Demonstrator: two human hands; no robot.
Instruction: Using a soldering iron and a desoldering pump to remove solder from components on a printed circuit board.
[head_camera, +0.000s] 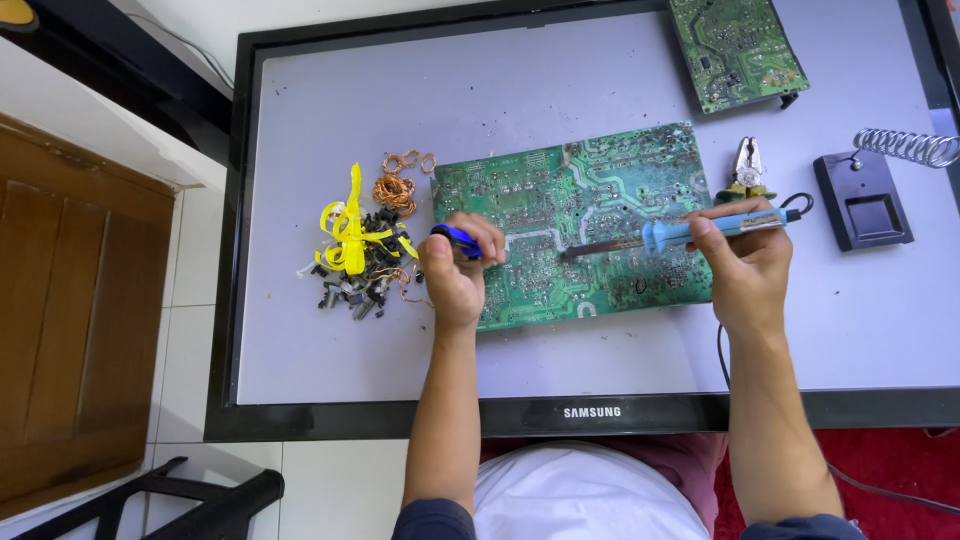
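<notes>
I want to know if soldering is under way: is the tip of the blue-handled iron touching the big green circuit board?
Cannot tell. In the head view the soldering iron, held in the right hand, has its tip over the circuit board, but looking straight down hides any gap.

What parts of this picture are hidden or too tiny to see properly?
- Blue-handled tool, head view: the left hand covers most of it.
- Soldering iron tip: too small to tell whether it touches the big circuit board.
- Second circuit board: cut off by the top edge.
- Coiled stand: cut off by the right edge.
</notes>
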